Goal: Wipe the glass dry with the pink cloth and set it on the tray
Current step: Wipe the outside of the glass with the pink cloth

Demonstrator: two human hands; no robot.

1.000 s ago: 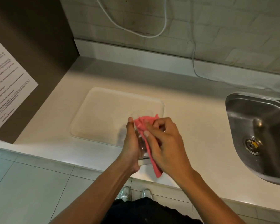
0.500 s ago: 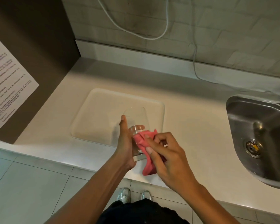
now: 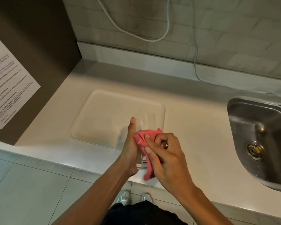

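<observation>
Now glass (image 3: pixel 144 127) tilted, rim away; left hand (image 3: pixel 130 150) grips it, right hand (image 3: pixel 165 158) clutches pink cloth (image 3: pixel 146 138).

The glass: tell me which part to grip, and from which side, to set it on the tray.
Grip the glass around its lower wall from its left, as the left hand does now. The pink cloth and right hand cover its right side, the rim is open and thin, and a low side grip probably leaves the base free to meet the tray.
</observation>
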